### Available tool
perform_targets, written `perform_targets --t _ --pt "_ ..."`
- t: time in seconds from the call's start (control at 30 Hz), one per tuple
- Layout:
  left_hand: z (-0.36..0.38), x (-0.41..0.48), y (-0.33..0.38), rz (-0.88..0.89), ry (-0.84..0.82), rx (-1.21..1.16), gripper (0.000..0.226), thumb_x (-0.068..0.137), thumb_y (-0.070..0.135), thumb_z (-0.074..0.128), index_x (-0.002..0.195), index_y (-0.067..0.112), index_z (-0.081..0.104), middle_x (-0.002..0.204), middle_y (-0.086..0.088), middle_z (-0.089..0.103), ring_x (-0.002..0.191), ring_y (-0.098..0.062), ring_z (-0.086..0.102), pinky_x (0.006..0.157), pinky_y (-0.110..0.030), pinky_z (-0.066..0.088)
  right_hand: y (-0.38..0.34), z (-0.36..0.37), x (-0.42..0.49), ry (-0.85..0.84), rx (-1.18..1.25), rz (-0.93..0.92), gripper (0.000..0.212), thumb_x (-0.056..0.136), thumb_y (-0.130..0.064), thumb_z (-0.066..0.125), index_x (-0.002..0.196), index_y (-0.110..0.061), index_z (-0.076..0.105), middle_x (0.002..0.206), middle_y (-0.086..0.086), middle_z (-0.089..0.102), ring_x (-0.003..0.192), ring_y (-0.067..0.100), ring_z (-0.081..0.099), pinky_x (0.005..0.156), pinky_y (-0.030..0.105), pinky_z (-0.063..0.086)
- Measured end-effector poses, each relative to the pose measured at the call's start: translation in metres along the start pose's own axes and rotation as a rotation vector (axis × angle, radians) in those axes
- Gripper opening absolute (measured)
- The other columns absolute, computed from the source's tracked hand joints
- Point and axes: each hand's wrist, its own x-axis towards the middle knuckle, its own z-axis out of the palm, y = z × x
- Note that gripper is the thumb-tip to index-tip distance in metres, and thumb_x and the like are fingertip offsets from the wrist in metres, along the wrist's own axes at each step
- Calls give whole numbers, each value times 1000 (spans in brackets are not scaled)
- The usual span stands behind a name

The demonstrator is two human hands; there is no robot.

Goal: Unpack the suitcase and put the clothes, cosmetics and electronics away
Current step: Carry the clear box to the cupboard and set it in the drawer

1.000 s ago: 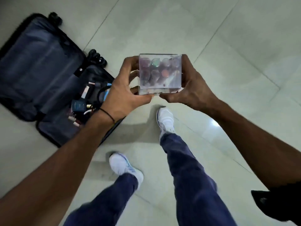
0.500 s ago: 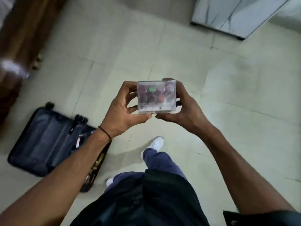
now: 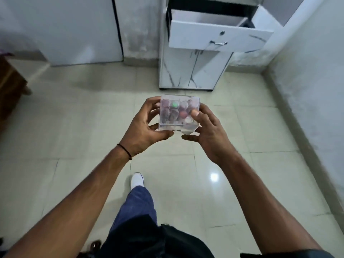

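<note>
A clear plastic box (image 3: 176,113) packed with several small round-capped cosmetic bottles, one cap green and one red, is held in front of me at chest height. My left hand (image 3: 143,129) grips its left side with fingers curled round the edge and the thumb under it. My right hand (image 3: 206,131) holds the right side, thumb pressed on the top face. Ahead stands a white marble-patterned cabinet (image 3: 193,71) whose top drawer (image 3: 219,37) is pulled open. The suitcase is out of view.
A white wardrobe door (image 3: 74,30) fills the back left, and a brown wooden piece of furniture (image 3: 9,86) stands at the left edge. A wall (image 3: 312,81) runs along the right. My leg and white shoe (image 3: 137,180) step on the tiled floor.
The view has swung up and away from the suitcase, which has left the frame; the cabinet with the open drawer has come into view. Both hands keep hold of the box.
</note>
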Motion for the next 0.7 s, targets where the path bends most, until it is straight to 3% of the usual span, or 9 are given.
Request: perform_targets --t 0.17,0.27,0.53,0.7 --pt "-14 127 -10 44 -73 -9 86 72 -5 80 140 28 38 134 6 52 124 -11 53 91 -35 56 -24 -24 106 125 64 -36 28 99 -29 57 125 -22 62 112 1 70 96 25 68 81 45 53" --pt "-27 198 -3 8 -160 -58 88 70 8 85 142 31 39 140 5 50 126 -16 54 95 -37 54 -51 -33 163 200 40 -57 35 92 -34 61 127 -26 63 114 1 72 95 22 69 81 41 53" --pt "-43 366 32 -48 -257 -263 41 89 35 64 129 35 58 133 1 60 118 -22 62 91 -44 55 -114 -64 284 348 113 -133 36 92 -36 62 126 -27 63 111 2 71 93 24 69 78 41 53" --pt "-25 459 19 -104 -163 -274 43 89 41 66 129 27 58 128 -1 64 118 -25 62 98 -48 51 -132 -104 362 408 139 -131 28 100 -30 57 127 -23 63 105 -2 71 90 26 69 75 38 54"
